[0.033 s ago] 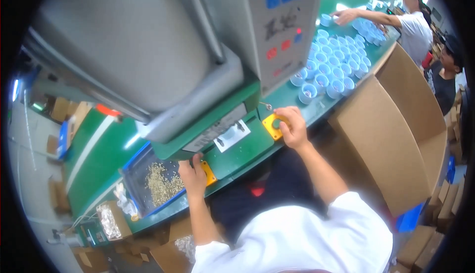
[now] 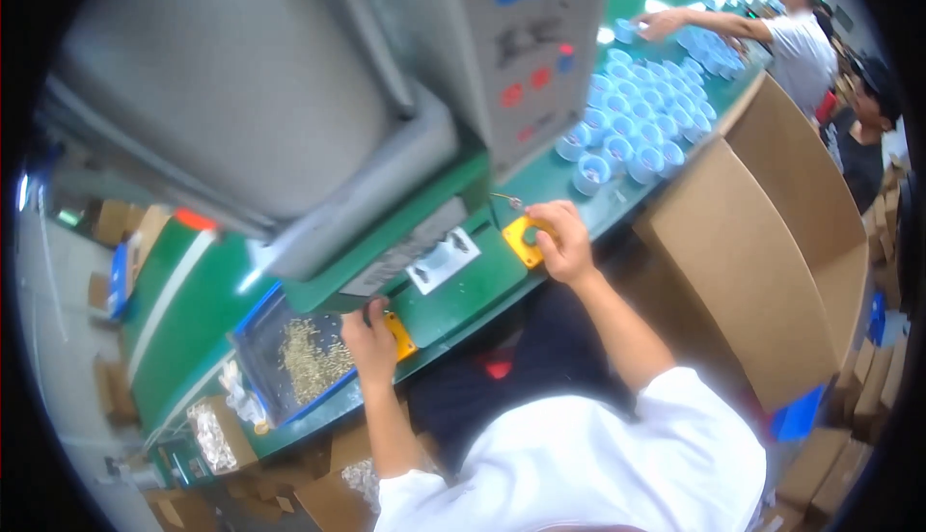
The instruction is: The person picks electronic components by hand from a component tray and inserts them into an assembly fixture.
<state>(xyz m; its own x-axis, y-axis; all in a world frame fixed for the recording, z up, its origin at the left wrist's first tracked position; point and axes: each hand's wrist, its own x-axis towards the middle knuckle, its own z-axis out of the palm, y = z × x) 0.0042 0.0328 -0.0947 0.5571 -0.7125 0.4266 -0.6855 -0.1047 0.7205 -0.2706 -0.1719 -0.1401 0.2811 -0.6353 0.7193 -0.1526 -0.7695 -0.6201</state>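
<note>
Two yellow boxes (image 2: 522, 247) sit at the near edge of the green bench (image 2: 178, 325), on either side of the machine (image 2: 231, 79). The right hand (image 2: 567, 243) rests on one, fingers bent, thumb beside its green button (image 2: 530, 235); the left hand (image 2: 369, 343) lies against the other, thumb raised, fingers mostly hidden. Whether either hand pinches or presses, I cannot tell. The bench runs through a room cluttered with cartons (image 2: 818, 469). There is one white square (image 2: 424, 282) between the boxes, one blue-rimmed tray (image 2: 258, 341) of small pale pieces (image 2: 311, 358), and dozens of overlapping blue cups (image 2: 590, 173), too crowded to count. One large open carton (image 2: 738, 262) stands right of the person; beyond it are two co-workers (image 2: 803, 54). The machine blocks much of the bench.
</note>
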